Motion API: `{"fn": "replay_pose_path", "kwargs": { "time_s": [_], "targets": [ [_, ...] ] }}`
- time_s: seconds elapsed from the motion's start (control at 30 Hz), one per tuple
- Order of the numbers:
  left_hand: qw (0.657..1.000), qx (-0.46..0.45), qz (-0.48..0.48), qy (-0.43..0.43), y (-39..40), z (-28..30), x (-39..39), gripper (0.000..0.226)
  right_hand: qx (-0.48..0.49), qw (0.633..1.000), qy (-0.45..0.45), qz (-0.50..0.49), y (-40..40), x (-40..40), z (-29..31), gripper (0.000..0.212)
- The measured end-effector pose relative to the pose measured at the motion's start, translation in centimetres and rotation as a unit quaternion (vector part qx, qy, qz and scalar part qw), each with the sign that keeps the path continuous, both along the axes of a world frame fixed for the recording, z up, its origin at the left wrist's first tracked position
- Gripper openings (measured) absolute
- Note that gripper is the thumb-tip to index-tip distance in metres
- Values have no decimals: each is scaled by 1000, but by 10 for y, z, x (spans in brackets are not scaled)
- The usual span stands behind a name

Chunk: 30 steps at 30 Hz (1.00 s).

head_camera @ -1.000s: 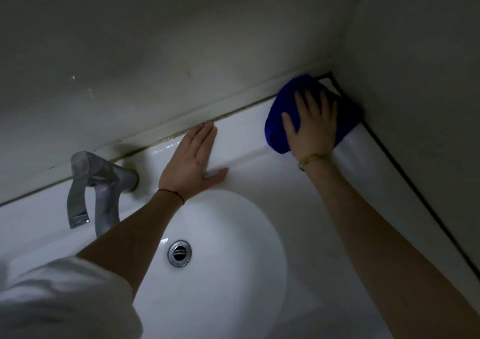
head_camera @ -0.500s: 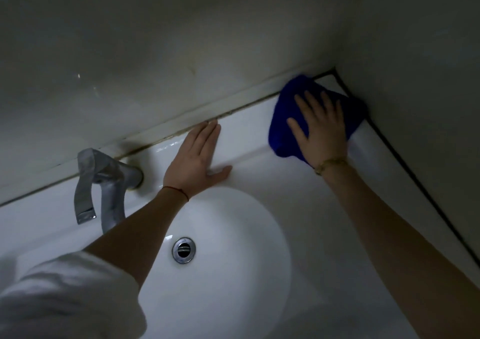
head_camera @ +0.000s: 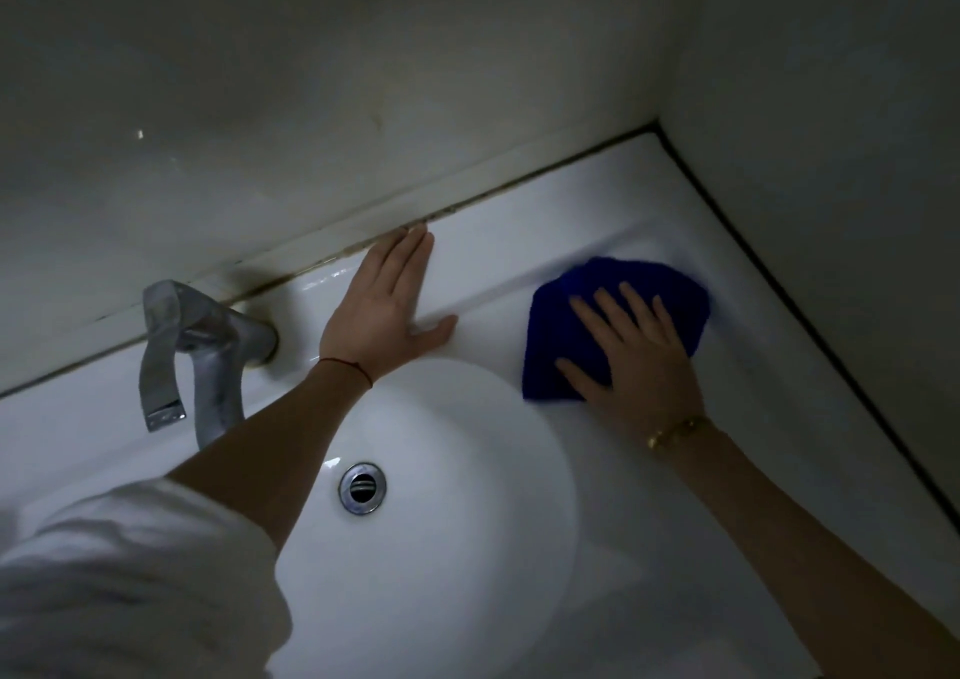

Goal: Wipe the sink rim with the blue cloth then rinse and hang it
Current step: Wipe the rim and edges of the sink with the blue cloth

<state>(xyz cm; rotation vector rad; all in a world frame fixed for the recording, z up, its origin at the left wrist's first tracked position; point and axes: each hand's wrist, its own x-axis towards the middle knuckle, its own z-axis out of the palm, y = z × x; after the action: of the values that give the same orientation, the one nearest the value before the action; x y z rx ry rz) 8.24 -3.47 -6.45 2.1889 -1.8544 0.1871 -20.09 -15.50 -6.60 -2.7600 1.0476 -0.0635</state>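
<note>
The blue cloth (head_camera: 582, 314) lies bunched on the white sink rim (head_camera: 545, 221), right of the basin and a little in from the back right corner. My right hand (head_camera: 628, 361) presses flat on the cloth with fingers spread, covering its near half. My left hand (head_camera: 387, 309) rests flat on the back rim, fingers together and pointing at the wall, thumb out along the ledge; it holds nothing. The round basin (head_camera: 467, 470) with its metal drain (head_camera: 362, 487) sits below both hands.
A chrome faucet (head_camera: 208, 351) with a long lever stands on the back rim, left of my left hand. Grey walls meet in a corner at the back right, with a dark sealant line (head_camera: 779, 288) along the rim. My white sleeve (head_camera: 130, 585) fills the lower left.
My right hand has slid the cloth out of the back right corner, toward me and the basin. The left hand has stayed planted on the back rim.
</note>
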Motion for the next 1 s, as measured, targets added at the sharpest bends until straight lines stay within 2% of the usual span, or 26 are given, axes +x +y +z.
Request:
{"fn": "replay_pose_path", "kwargs": {
  "time_s": [0.1,0.17,0.27,0.33,0.53,0.6,0.73,0.87,1.0],
  "targets": [
    [1000,-2,1,0,-1,0,0,84,10,995,2,-100,6,26,4,76],
    [1000,-7,-3,-2,-1,0,0,84,8,997,1,-74,30,32,3,77],
    [1000,-1,0,-5,-1,-1,0,85,15,998,-5,53,57,11,-5,73],
    [1000,-4,0,-7,-1,-2,0,85,15,996,-11,91,49,-4,-8,69],
    [1000,0,3,-12,-1,-3,1,86,-8,999,13,-35,17,18,-1,70],
    [1000,0,4,-12,-1,-3,1,86,-2,999,22,-27,30,22,1,69],
    [1000,-11,2,-8,-1,-2,0,85,31,998,3,53,60,-19,0,71],
    [1000,-3,3,-7,0,-2,0,86,37,999,-6,9,50,-30,4,90],
    [1000,2,4,-8,0,-3,0,86,2,999,43,23,46,6,5,84]
  ]
}}
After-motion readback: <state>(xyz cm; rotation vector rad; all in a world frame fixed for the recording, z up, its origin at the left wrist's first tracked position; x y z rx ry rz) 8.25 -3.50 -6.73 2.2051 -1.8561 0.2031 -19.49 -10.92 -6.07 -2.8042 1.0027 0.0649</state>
